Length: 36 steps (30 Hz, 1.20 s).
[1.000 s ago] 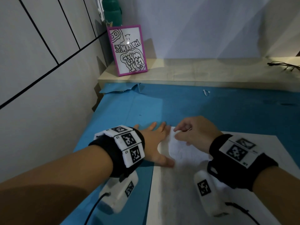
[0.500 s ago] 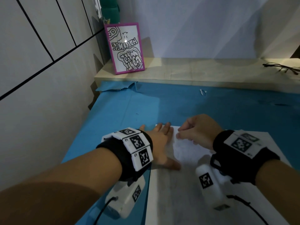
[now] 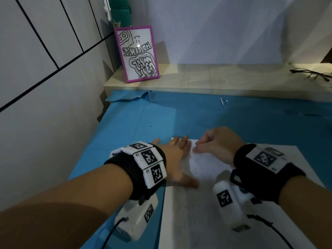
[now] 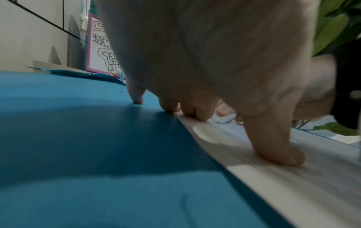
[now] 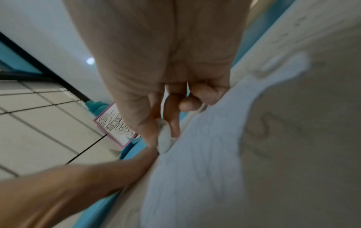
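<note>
A white paper sheet with faint pencil marks lies on the blue mat. My left hand presses flat on the sheet's left edge, fingers straight, thumb on the paper and little finger on the mat. My right hand hovers at the sheet's far left corner, fingers curled. It pinches a small white eraser between thumb and forefinger, the tip touching the paper. A paler rubbed patch shows just behind it. The eraser also peeks out beyond my left fingers.
A pink-framed drawing leans on a wooden ledge at the back, a green bottle behind it. Glasses lie at the ledge's right end. A tiled wall bounds the left side. Green leaves stand to the right.
The right hand has shifted slightly back and forth over the sheet's far left corner with the eraser. The left hand has stayed flat on the paper's edge.
</note>
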Tool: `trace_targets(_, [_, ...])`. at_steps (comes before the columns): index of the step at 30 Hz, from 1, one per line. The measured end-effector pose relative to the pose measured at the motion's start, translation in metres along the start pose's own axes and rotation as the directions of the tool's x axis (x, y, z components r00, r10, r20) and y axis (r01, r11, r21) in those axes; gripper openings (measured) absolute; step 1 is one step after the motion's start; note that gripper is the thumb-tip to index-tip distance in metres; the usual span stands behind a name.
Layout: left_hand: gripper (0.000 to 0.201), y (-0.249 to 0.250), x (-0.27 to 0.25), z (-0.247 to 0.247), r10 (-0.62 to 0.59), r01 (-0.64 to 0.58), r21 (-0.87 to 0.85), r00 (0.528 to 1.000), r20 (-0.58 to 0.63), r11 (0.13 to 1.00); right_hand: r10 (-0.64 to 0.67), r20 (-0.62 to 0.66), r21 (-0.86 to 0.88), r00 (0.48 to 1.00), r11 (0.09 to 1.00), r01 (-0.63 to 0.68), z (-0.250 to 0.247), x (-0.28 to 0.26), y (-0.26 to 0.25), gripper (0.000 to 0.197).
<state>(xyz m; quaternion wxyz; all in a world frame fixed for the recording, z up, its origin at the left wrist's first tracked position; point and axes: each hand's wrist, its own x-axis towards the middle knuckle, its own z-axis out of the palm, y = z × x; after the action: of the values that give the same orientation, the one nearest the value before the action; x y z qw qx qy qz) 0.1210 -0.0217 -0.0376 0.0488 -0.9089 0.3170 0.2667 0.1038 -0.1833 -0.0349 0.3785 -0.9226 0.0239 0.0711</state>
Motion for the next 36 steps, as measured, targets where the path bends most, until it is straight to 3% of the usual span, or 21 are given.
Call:
trace_targets(4, [0.112,0.001,-0.002,-0.001,0.010,-0.010,-0.001,1.000,-0.012,1.000,-0.008,0.120,-0.017,0.993,1.000,0.010,0.002,-0.004,-0.003,0.020])
trace_targets(7, [0.113,0.000,-0.001,-0.001,0.007,-0.007,0.000,1.000,0.005,1.000,0.028,-0.021,0.015,0.999,1.000,-0.027,-0.003,0.000,0.002,0.019])
trace_targets(11, [0.112,0.000,-0.001,0.000,0.005,-0.005,0.003,1.000,-0.002,1.000,0.020,0.126,-0.019,0.992,1.000,-0.018,0.000,-0.006,0.001,0.018])
trace_targets(15, [0.112,-0.001,0.000,0.000,0.007,-0.007,0.000,1.000,0.006,1.000,0.025,0.024,0.010,0.999,1.000,-0.025,-0.004,-0.004,0.003,0.021])
trace_targets(18, [0.112,-0.002,0.000,0.000,0.010,-0.010,-0.006,1.000,0.000,1.000,0.015,0.151,-0.042,0.988,0.999,-0.009,0.000,-0.008,0.001,0.019])
trace_targets(22, [0.113,-0.002,0.000,0.001,0.011,-0.011,-0.010,1.000,0.004,1.000,0.041,-0.001,0.016,0.999,0.999,-0.041,-0.007,-0.003,0.004,0.019])
trace_targets(26, [0.113,-0.003,0.001,0.002,0.022,-0.022,-0.007,1.000,-0.013,1.000,0.009,0.113,-0.033,0.994,0.999,-0.006,-0.001,-0.009,0.003,0.021])
trace_targets(29, [0.114,-0.003,0.002,0.001,0.017,-0.017,-0.007,1.000,-0.004,1.000,0.054,-0.049,-0.078,0.997,0.995,-0.058,-0.014,0.007,0.005,0.013])
trace_targets(33, [0.113,-0.002,0.001,0.001,0.022,-0.022,-0.009,1.000,-0.011,1.000,-0.044,0.109,-0.185,0.993,0.981,0.064,-0.002,0.008,-0.006,0.016])
trace_targets(36, [0.113,-0.001,0.001,-0.001,0.018,-0.018,-0.007,1.000,0.006,1.000,-0.005,0.051,-0.138,0.999,0.990,0.012,-0.007,0.015,-0.004,0.015])
